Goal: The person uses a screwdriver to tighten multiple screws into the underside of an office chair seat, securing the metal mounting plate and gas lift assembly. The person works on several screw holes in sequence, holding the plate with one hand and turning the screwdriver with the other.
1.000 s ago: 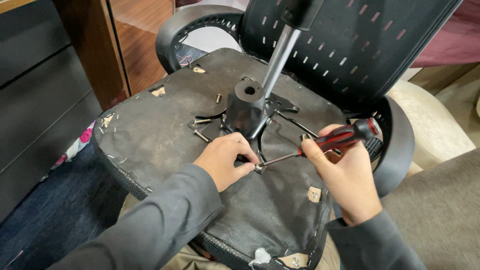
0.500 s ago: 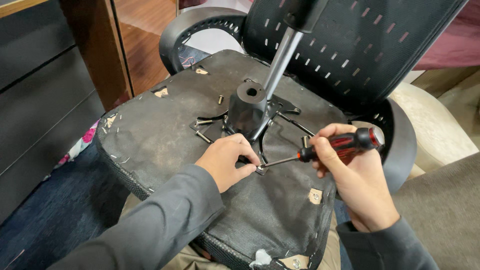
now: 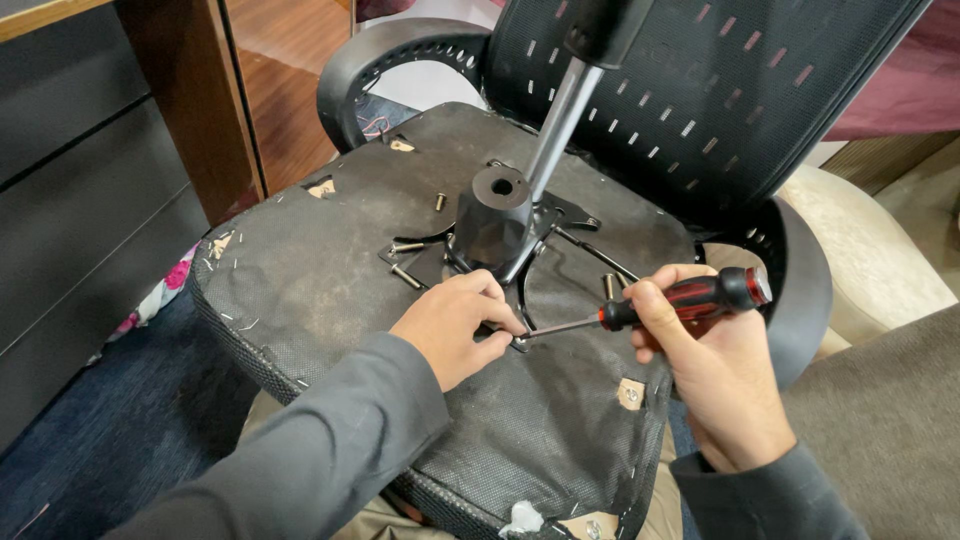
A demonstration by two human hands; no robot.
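Upturned chair seat [image 3: 330,270] serves as bench. Right hand [image 3: 715,375] clenches stiff, grippy screwdriver [image 3: 690,300] by its handle; left hand [image 3: 450,325] pinches small, easily dropped screw [image 3: 520,343] near seat centre.

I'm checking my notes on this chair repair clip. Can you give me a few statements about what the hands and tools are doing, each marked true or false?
1. The right hand holds a screwdriver with a red and black handle. True.
2. The left hand rests flat on the chair's armrest. False: its fingers are at the screwdriver tip, on the seat underside.
3. The chair lies with its seat underside facing up. True.
4. No loose bolts lie on the seat underside. False: several bolts lie near the black centre mount.
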